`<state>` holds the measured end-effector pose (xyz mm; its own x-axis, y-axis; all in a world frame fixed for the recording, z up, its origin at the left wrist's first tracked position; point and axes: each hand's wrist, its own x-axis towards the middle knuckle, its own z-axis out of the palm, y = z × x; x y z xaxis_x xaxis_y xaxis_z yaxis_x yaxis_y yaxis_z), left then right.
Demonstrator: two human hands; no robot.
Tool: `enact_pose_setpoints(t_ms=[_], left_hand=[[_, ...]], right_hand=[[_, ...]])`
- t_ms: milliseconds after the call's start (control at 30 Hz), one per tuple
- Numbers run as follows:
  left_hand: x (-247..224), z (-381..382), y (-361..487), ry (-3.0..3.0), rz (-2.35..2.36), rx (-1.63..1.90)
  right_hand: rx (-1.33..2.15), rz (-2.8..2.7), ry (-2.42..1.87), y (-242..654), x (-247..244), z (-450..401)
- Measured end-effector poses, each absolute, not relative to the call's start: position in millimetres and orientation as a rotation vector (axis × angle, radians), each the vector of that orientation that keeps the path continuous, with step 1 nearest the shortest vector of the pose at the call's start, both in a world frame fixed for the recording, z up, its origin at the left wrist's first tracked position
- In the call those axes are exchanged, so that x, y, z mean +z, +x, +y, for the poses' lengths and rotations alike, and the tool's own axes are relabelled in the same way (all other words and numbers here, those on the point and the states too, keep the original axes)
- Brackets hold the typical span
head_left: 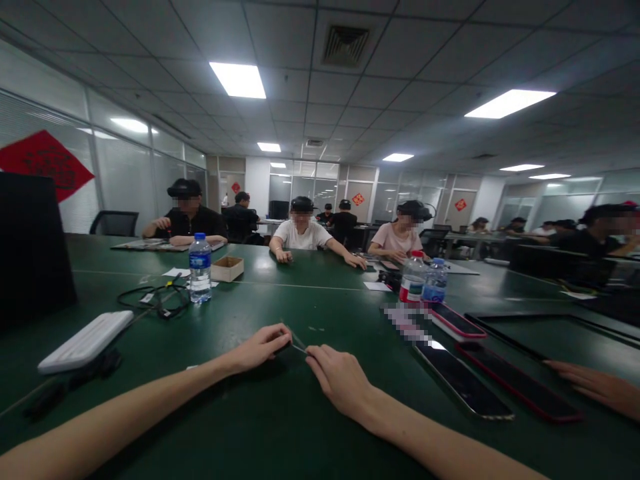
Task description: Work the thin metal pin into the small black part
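My left hand (pixel 270 343) and my right hand (pixel 340 377) are close together above the green table (pixel 250 420). Between their fingertips stretches a thin, clear, shiny strip (pixel 299 349) that looks like plastic film; its exact kind is too small to tell. The left thumb and fingers pinch its one end. The right hand's fingers are bent and closed on the other end, and its thumb is mostly hidden. A little clear material also rises beside the left fingertips.
On the left are a white flat device (pixel 86 341), black cables (pixel 160 299), a water bottle (pixel 200 270) and a small box (pixel 227 269). Rightward lie a dark phone (pixel 463 380), a red-edged phone (pixel 520 381), more bottles (pixel 413 280) and another person's hand (pixel 595 385). Several people sit beyond.
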<state>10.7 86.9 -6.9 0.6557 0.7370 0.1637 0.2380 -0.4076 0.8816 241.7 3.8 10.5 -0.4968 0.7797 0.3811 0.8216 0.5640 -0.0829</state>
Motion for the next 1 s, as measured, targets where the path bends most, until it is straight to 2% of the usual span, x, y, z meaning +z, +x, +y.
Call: enact_pose_setpoints(t_ms=[567,1000], left_hand=[[-21.6,92.1,13.2,1.973,0.771,0.681],[-16.0,89.2,12.5,1.934,0.739,0.71]], right_hand=[[-0.184,-2.477,-1.388,238.1,17.4,-8.1],[-0.155,-2.482,-1.392,236.9,15.0,-2.0]])
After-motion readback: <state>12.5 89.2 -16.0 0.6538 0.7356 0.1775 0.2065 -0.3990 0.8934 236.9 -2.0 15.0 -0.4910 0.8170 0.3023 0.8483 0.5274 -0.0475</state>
